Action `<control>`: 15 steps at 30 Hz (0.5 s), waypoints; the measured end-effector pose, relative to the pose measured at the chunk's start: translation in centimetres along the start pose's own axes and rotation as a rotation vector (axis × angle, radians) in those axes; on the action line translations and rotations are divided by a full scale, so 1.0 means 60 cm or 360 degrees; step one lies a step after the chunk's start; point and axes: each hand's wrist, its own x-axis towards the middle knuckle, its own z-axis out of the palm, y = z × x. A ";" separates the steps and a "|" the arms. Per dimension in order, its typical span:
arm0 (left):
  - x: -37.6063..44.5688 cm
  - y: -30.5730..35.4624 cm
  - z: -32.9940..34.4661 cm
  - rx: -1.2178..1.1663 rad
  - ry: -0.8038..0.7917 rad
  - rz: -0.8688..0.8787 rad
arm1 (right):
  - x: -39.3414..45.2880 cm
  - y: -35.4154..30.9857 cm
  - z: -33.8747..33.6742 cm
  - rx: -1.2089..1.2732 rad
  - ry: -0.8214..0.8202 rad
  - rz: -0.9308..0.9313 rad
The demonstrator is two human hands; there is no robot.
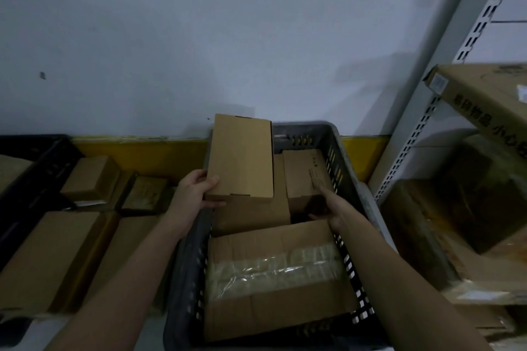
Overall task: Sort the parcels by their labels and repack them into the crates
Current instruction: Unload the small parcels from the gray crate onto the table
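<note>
my left hand (196, 189) is gripping a plain brown parcel (241, 158) by its near left corner, thumb on top and fingers curled underneath, holding it up over the far left part of the grey crate (346, 157). the parcel is tilted a bit and its far end pokes up past the crate's back rim.

my right hand (328, 205) is reaching down into the same crate, fingers against the near end of a smaller printed box (306, 174) that sits along the right wall. honestly can't tell if it's actually grabbing that box or just touching it, the fingers are down in shadow.

also in the crate: a big taped carton (273, 276) filling the near half, with clear tape across the top, and another flat box (253, 214) under the one i'm holding up, between the carton and the back wall.

off to the left, a bunch of loose cardboard boxes on the floor, including a small one (91, 177) near the yellow strip (137, 151) along the base of the wall, and a long one (48, 259) nearer to me. a black crate (31, 162) is at the far left edge with something brown inside.

on the right there's a metal shelf upright (422, 134) and a large printed carton (484, 94) leaning out, with more wrapped boxes (470, 216) below it. it's pretty dim in here so labels are unreadable.
</note>
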 end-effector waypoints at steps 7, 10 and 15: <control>0.006 -0.007 0.000 0.0028 -0.0008 0.0013 | -0.010 0.005 -0.002 0.0237 0.0030 -0.0015; 0.009 -0.010 -0.001 0.0024 -0.0001 0.0012 | -0.014 0.007 0.001 0.0283 0.0014 -0.0026; 0.008 -0.013 0.002 0.0048 0.0017 0.0026 | -0.025 -0.004 0.021 0.0055 0.0137 -0.0118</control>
